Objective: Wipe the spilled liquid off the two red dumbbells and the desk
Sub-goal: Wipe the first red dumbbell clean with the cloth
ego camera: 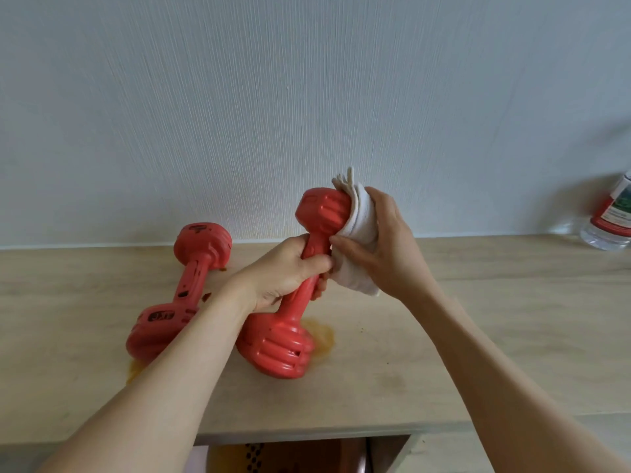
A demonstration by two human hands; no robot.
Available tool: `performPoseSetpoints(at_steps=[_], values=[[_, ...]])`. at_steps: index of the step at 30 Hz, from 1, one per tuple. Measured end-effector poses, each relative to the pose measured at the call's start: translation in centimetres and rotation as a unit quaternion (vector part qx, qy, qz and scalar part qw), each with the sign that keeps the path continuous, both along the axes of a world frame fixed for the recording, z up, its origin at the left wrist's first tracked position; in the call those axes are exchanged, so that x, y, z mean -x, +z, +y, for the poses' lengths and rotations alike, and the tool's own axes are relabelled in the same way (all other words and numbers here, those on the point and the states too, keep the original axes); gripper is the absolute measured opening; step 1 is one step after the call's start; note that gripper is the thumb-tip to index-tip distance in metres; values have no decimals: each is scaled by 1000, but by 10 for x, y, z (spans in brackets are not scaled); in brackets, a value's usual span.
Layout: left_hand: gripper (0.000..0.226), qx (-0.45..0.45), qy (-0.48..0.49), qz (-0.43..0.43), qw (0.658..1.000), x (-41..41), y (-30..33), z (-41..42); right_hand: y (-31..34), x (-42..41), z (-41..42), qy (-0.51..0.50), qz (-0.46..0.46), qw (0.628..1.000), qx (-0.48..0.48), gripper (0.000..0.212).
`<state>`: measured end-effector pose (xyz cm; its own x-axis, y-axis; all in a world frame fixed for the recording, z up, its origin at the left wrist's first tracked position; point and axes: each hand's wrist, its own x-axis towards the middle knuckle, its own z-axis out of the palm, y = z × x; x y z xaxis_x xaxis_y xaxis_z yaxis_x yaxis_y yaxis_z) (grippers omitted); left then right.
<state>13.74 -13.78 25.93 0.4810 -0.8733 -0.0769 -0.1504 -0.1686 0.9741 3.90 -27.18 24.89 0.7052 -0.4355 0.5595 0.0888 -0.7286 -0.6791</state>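
Forearms, both mine, bare, enter from the near edge and meet above the middle of the surface (444,336), a pale wooden top against a light textured wall (239,97).

Left hand (286,271): fingers wrapped round the handle of the tilted dumbbell (290,322), red, ribbed ends. Its near end stands on the surface; its far end is raised and leans to the right.

Right hand (382,247): fingers curled round a white cloth (358,233), folded, pressing it against the right side of the raised end and the upper handle. A loose corner of the cloth sticks up above the dumbbell; another hangs below my palm.

Second dumbbell (184,288): red, same pattern, lying flat to the left of the first, its length running from near to far, just beside my left forearm. Dark specks show on its handle.

Spilled liquid, right patch (324,336): orange-brown, on the surface touching the standing end of the tilted dumbbell on its right.

Spilled liquid, left patch (135,368): same colour, at the near end of the lying dumbbell.

Small brown drops (206,297): beside the lying dumbbell's handle.

Bottle (611,220): clear plastic, red label, far right by the wall, well apart from the dumbbells, cut off by the frame.
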Motion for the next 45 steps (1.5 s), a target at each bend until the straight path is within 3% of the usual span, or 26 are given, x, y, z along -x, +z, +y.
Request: performPoseSetpoints(at_steps=[2,5,7,10,13,17,24,27,31,33,36,39,41,45], values=[[13,-58,30,-113,991,2,3,-1,3,0,2,-17,0,1000,20,69],[15,-98,102,-289,947,11,-1,-1,4,0,6,-29,27,998,44,69],[18,-109,147,-342,922,16,-7,-2,6,-3,14,-48,46,994,88,69],[15,-107,147,-366,913,22,-10,-7,12,-11,31,-135,43,956,257,61],[9,-64,137,-329,932,22,-8,-8,14,-13,32,-160,32,940,300,61],[7,-15,124,-266,956,16,-2,-3,-4,-6,14,-83,6,986,146,86],[13,10,57,-68,996,10,-9,-2,-15,-6,2,33,-7,998,-44,82],[11,11,66,-58,996,9,-7,-3,0,-4,13,-23,11,999,20,78],[10,6,86,-96,992,13,-8,-7,17,-8,30,-153,80,957,233,80],[11,14,78,-96,992,14,-9,-8,17,-6,25,-139,91,962,216,82],[9,18,64,-77,995,13,-8,-6,6,0,13,-50,45,996,63,82],[12,15,53,-57,997,11,-9,-6,-3,3,6,6,43,999,-27,81],[11,9,53,-56,997,9,-9,-6,-5,3,5,-21,51,998,-5,81],[8,9,56,-46,997,6,-9,-5,0,-4,17,-102,47,978,174,85]])
